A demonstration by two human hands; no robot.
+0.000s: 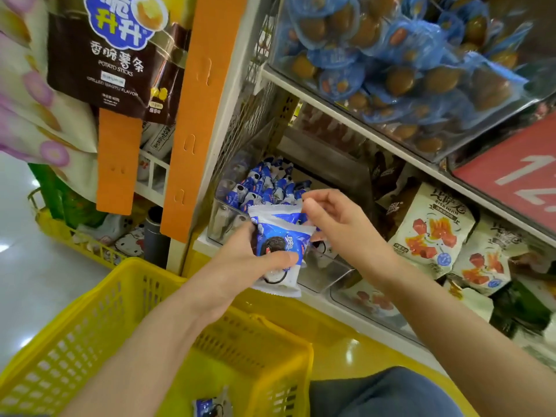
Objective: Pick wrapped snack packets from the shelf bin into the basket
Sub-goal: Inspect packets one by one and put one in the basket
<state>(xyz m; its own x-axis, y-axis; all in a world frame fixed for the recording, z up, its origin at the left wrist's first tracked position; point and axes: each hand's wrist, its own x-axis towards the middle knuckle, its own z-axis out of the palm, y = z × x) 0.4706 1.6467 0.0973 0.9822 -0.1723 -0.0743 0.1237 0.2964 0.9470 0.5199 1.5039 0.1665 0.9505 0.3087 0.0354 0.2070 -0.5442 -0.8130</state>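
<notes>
As the shelf takes the whole right and upper part of the frame, it is the biggest thing to see, and the work happens at its lower level, near the middle. At lower left stands the yellow basket, which is almost empty. I can see only one small packet lying on its bottom, close to the lower edge of the frame. The clear shelf bin, just left of the middle, is filled with blue and white packets.

In front of the bin, the left hand grips a bundle of the same packets, with the thumb across the front and the fingers behind. It looks like more than one packet, but I cannot say how many. The right hand has its fingers curled at the upper right corner of this bundle and seems to pinch it there. The bundle hangs between the bin and the far rim of the basket, and it seems to touch neither.

My judgement is that the task is at an early stage. One packet is in the basket, a few are gathered in the hands and not yet dropped, and the bin holds many more. What is left is to lower the bundle into the basket, and then to take more from the bin if more are wanted.
</notes>
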